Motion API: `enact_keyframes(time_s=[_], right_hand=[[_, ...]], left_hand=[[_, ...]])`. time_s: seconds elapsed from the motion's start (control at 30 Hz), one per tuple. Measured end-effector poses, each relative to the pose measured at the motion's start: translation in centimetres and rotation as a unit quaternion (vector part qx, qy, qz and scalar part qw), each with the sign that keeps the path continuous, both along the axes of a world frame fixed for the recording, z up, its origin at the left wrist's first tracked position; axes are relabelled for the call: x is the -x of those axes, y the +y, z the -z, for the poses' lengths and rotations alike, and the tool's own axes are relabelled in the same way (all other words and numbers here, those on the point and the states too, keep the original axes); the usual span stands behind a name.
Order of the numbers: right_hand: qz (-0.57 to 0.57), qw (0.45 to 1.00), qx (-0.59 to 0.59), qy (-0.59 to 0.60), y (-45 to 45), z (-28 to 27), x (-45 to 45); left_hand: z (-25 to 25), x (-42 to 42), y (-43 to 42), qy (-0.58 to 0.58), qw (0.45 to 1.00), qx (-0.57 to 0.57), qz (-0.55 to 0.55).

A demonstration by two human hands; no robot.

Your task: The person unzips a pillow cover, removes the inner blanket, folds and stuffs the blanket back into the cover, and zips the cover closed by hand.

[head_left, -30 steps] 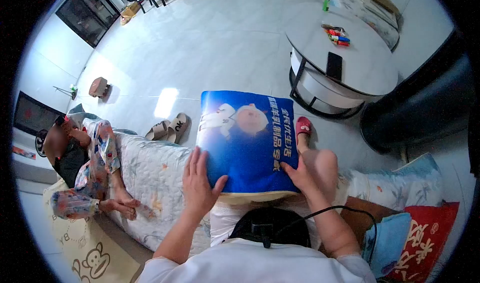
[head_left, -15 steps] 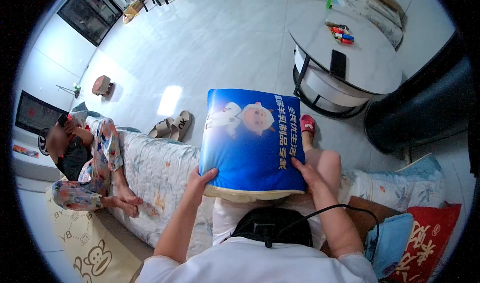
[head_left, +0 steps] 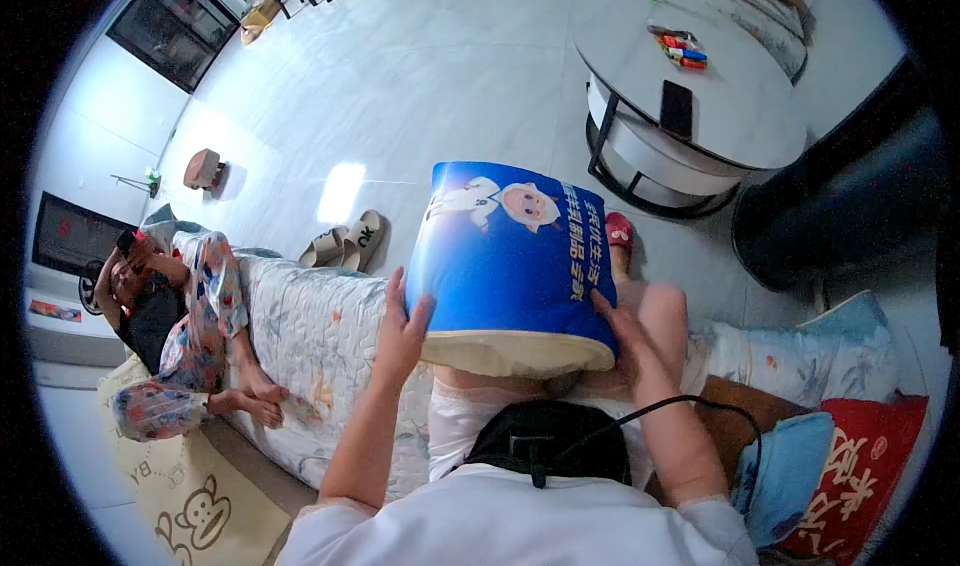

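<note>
Pale floor (head_left: 430, 86), nearly square blue cushion (head_left: 505, 276), cartoon head (head_left: 528, 207) rightward

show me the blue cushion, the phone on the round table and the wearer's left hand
Blue cushion (head_left: 512, 271), head view: middle of its printed face
Phone (head_left: 676, 109), head view: middle of its dark upper face
Wearer's left hand (head_left: 401, 334), head view: back of the hand

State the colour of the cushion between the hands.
The cushion is blue on top and cream along its near side, best seen in the head view.

One blue cushion (head_left: 505, 271), two beige slippers (head_left: 365, 238)
</note>
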State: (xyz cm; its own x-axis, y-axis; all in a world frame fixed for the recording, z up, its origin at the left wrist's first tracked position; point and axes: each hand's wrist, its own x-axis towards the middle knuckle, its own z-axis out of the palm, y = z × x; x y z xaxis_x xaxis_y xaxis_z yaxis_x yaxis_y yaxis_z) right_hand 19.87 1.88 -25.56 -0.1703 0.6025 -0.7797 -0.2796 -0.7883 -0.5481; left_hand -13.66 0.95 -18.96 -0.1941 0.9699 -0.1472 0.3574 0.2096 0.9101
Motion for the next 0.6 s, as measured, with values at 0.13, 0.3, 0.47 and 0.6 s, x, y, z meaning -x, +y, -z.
enact_keyframes(time_s=[0.13, 0.3, 0.47, 0.6], right_hand=[[0.036, 0.997, -0.036, 0.058, -0.5, 0.1, 0.1], [-0.073, 0.944, -0.311, -0.087, -2.1, 10.1, -2.1], [-0.025, 0.98, -0.151, -0.13, -1.0, 3.7, -0.4], [-0.049, 0.96, -0.221, -0.166, -1.0, 1.5, -0.2]], left_hand=[[-1.3, -0.2, -0.7, 0.045, 0.99, -0.091, 0.096], [-2.0, 1.0, -1.0, 0.031, 0.981, -0.132, 0.141], [-1.3, 2.1, -0.2, 0.161, 0.98, -0.072, 0.096], [-1.8, 2.0, -0.3, 0.241, 0.969, -0.004, 0.057]])
